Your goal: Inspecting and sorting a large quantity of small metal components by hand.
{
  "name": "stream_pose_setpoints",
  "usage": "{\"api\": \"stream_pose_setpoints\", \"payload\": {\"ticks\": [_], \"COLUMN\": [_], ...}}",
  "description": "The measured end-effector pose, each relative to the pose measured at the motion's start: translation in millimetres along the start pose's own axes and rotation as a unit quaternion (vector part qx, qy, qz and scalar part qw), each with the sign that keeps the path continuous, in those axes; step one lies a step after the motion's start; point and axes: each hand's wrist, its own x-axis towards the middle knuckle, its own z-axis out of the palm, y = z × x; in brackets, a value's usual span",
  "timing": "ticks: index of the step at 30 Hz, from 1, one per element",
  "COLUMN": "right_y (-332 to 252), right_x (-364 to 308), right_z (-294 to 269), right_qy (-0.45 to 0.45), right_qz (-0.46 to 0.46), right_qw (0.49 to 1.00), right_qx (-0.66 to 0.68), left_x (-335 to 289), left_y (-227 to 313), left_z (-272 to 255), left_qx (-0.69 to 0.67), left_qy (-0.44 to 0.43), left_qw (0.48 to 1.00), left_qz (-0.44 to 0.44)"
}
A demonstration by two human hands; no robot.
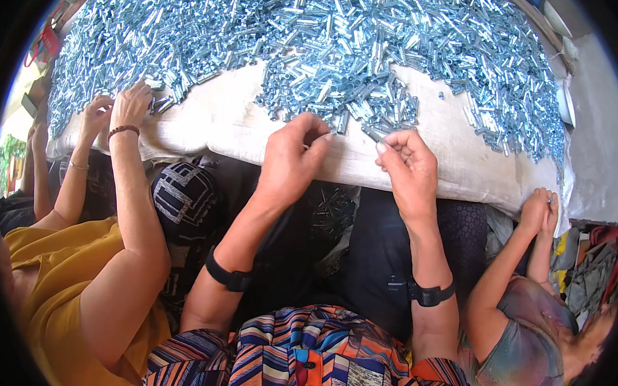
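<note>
A big pile of small shiny blue-silver metal sleeves covers a cloth-topped table. At the pile's near edge, my right hand is closed, with thumb and forefinger pinching the end of one metal sleeve that points up and to the left. To its left, my left hand has thumb and forefinger curled together just above the cloth. Whatever sits between those fingertips is too small to name. Another sleeve lies close beside them.
At the left, a person in a mustard top has both hands at the pile. A person in a multicoloured top sits at the right, hands together by the table corner. More metal pieces lie below the table's front edge, between my legs.
</note>
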Motion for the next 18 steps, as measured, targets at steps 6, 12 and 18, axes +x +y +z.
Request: {"api": "stream_pose_setpoints", "payload": {"ticks": [6, 12, 18], "right_y": [-10, -16, -19], "right_x": [-25, -33, -39], "right_z": [-2, 2, 8], "right_qy": [-0.092, -0.11, -0.119], "right_qz": [0.051, 0.096, 0.131], "right_qw": [0.988, 0.963, 0.932], "right_qx": [0.117, 0.224, 0.317], "left_x": [-17, -26, -29], "left_y": [10, 13, 14], "left_z": [-9, -14, -13], "left_qx": [-0.372, -0.417, -0.379], "left_qy": [-0.105, -0.148, -0.153], "left_qw": [0.919, 0.89, 0.91], "left_qz": [-0.074, -0.11, -0.07]}}
